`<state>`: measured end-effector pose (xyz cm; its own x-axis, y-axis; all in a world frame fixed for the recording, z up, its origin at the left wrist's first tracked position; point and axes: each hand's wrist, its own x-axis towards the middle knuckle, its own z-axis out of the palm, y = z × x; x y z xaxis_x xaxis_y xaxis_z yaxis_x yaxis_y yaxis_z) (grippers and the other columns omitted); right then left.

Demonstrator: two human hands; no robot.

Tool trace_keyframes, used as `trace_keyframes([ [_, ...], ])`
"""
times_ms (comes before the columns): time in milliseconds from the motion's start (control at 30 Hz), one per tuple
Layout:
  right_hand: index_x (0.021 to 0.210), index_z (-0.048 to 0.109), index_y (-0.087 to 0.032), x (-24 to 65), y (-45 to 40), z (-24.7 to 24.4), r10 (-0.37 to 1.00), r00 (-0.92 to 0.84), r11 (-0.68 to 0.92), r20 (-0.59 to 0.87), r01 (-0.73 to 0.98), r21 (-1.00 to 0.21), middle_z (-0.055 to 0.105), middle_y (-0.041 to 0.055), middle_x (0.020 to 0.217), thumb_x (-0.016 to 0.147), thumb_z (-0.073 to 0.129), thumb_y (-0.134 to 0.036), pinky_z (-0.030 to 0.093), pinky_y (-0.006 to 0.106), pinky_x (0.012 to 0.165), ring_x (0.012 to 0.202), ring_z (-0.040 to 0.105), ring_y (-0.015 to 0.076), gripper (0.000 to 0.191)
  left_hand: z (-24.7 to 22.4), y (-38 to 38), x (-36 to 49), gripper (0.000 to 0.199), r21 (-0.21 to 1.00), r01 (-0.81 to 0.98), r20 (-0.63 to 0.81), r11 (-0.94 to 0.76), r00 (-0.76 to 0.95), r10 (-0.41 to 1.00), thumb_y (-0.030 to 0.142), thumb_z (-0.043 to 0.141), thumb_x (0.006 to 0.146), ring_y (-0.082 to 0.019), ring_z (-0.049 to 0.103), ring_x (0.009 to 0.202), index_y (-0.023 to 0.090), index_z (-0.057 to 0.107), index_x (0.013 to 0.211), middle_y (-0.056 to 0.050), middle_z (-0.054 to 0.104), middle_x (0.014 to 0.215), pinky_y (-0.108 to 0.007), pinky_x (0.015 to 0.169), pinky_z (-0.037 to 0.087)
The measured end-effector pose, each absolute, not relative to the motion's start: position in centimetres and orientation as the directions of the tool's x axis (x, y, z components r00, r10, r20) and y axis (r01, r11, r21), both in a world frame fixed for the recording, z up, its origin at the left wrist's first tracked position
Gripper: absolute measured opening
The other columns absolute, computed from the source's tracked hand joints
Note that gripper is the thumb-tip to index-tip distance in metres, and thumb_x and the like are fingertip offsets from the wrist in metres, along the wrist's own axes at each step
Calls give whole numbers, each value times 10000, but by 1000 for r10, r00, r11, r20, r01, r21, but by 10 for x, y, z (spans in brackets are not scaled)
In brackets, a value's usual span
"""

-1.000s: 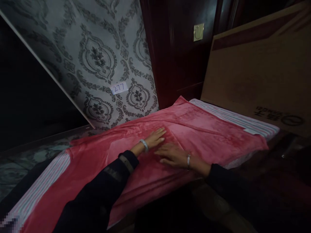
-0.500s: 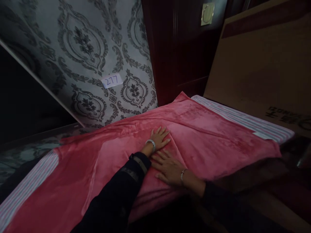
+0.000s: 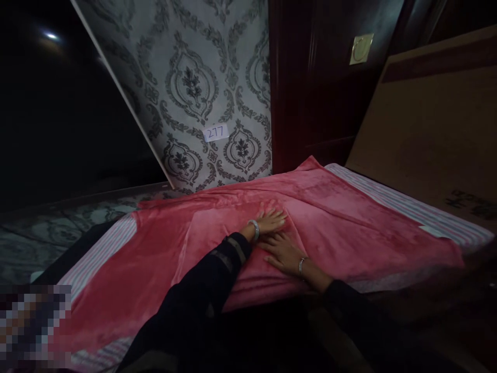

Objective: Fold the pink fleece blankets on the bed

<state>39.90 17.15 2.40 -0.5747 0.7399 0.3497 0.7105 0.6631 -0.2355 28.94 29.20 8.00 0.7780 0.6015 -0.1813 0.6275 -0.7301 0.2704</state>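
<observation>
A pink plush garment or blanket (image 3: 341,223), its kind not certain, lies spread over a striped ironing board (image 3: 399,207), with a few folds and creases across it. Near its middle my left hand (image 3: 271,221) rests flat on the fabric, fingers spread, a wide bangle on the wrist. Just below and to the right, my right hand (image 3: 284,252) also lies palm down with its fingers apart and a thin bracelet at the wrist. The two hands are close together, and neither grips the cloth.
Patterned wallpaper with a paper label (image 3: 216,132) reading 277 stands behind the board. To the left is a large dark screen (image 3: 77,114). A cardboard box (image 3: 435,119) leans at the right, beside a dark red door panel (image 3: 310,93). Pixelated blocks cover the lower left corner.
The camera view has swung left, so the scene sits farther right. My left hand has turned, its fingers now pointing more to the right. Both hands stay on the pink fabric.
</observation>
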Motion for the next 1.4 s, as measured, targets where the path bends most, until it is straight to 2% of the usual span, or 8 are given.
trace_keyframes([
  [167, 1371, 666, -201, 410, 177, 20, 710, -546, 692, 445, 658, -298, 627, 145, 1397, 996, 508, -458, 381, 551, 1141, 1321, 530, 320, 482, 85, 252, 249, 536, 296, 589, -155, -752, 807, 570, 434, 301, 1050, -215, 278, 1556, 327, 413, 1563, 1, 365, 1658, -520, 1293, 159],
  [333, 1345, 683, -200, 422, 192, 57, 882, -332, 456, 333, 779, -430, 727, 124, 1217, 1043, 356, -472, 526, 460, 980, 1082, 678, 289, 522, 114, 239, 182, 626, 84, 813, -129, -576, 582, 803, 491, 485, 1007, -339, 223, 1565, 241, 394, 1574, -108, 279, 1688, -651, 1259, 99],
  [400, 1464, 582, -186, 420, 198, 61, 912, -218, 350, 349, 856, -380, 664, 143, 1346, 1046, 330, -496, 471, 504, 1066, 1229, 611, 319, 578, 117, 233, 149, 653, 55, 874, -124, -482, 485, 866, 496, 460, 1017, -374, 194, 1566, 226, 336, 1598, -132, 239, 1698, -705, 1230, 107],
  [567, 1574, 437, -261, 410, 195, 28, 916, -325, 367, 234, 916, -165, 348, 108, 1645, 1032, 340, -580, 294, 681, 1158, 1496, 310, 396, 637, 86, 196, 88, 669, 17, 910, -115, -415, 414, 903, 500, 446, 1015, -355, 98, 1591, 250, 301, 1618, -98, 169, 1721, -671, 1251, 62],
  [800, 1596, 375, -345, 414, 177, 14, 928, -304, 332, 215, 937, -109, 344, 43, 1654, 1054, 318, -529, 327, 630, 1159, 1508, 308, 336, 576, 56, 167, 62, 603, 1, 879, 6, -477, 477, 879, 466, 293, 1056, -285, 186, 1583, 233, 317, 1611, -96, 248, 1703, -608, 1262, 161],
  [1067, 1558, 452, -281, 426, 107, -8, 882, -290, 345, 372, 934, -88, 405, 82, 1619, 1021, 387, -511, 365, 587, 1135, 1486, 352, 333, 587, 37, 121, 40, 660, 33, 883, 161, -468, 457, 875, 519, 453, 1003, -321, 299, 1544, 199, 389, 1578, -135, 388, 1638, -620, 1258, 187],
  [1200, 1524, 499, -205, 418, 101, -1, 879, -262, 342, 398, 928, -147, 496, 134, 1546, 962, 503, -476, 386, 569, 1126, 1429, 429, 350, 625, 45, 115, 42, 605, 47, 895, 177, -443, 429, 886, 445, 505, 988, -321, 361, 1515, 191, 462, 1535, -143, 459, 1592, -611, 1270, 172],
  [1400, 1532, 486, -180, 388, 108, 8, 806, -337, 456, 487, 877, -148, 487, 119, 1556, 836, 528, -180, 384, 531, 1149, 1432, 434, 306, 697, 53, 120, 42, 661, 61, 881, 173, -470, 454, 874, 118, 499, 878, -307, 392, 1499, 179, 462, 1536, -138, 480, 1579, -598, 1248, 264],
])
